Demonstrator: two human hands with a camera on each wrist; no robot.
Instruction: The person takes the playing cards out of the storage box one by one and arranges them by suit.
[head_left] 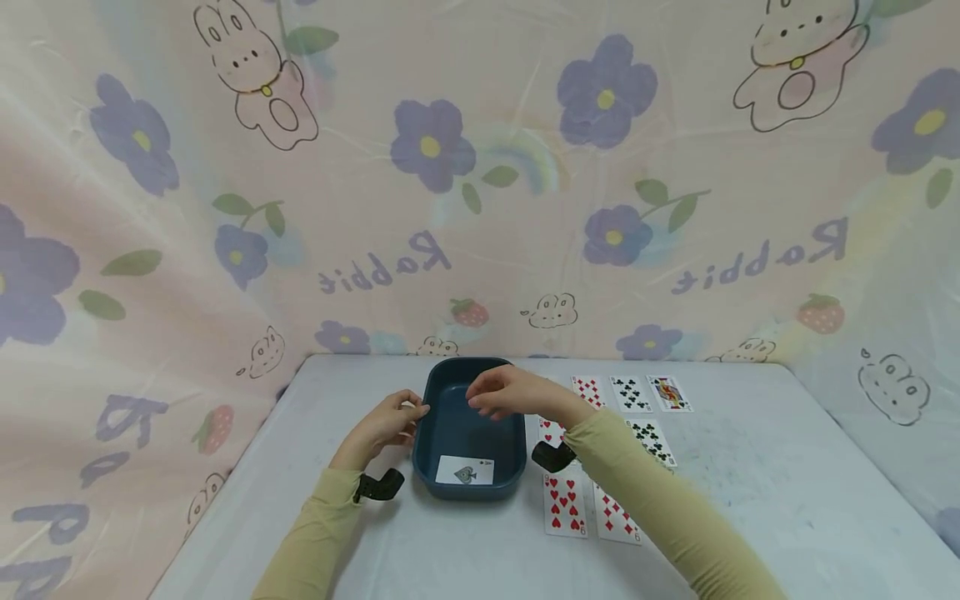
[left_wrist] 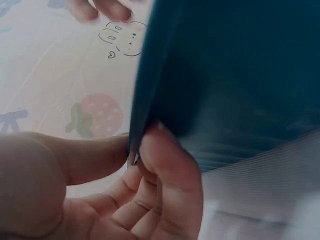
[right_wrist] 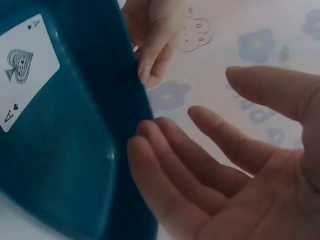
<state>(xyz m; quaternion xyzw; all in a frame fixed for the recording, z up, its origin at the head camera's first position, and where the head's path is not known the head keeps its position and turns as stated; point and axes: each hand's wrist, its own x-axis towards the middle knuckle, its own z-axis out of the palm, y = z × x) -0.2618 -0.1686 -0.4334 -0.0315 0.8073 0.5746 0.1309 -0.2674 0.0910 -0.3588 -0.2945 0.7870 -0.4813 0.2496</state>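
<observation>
A dark blue plastic tray (head_left: pixel 471 433) stands on the table with an ace of spades (head_left: pixel 465 470) lying face up in its near end. My left hand (head_left: pixel 385 425) pinches the tray's left rim between thumb and index finger, as the left wrist view shows at the tray wall (left_wrist: pixel 200 100). Above the tray's far right part hovers my right hand (head_left: pixel 517 393), holding nothing, its fingers (right_wrist: pixel 215 135) loosely bent and the thumb apart. In the right wrist view the ace (right_wrist: pixel 27 67) shows against the tray floor.
Several face-up playing cards lie in rows right of the tray, including a nine of hearts (head_left: pixel 564 505), a face card (head_left: pixel 669 393) and a clubs card (head_left: pixel 630 394). My right forearm covers part of them. A printed curtain (head_left: pixel 495 242) hangs behind the white table (head_left: pixel 765 467).
</observation>
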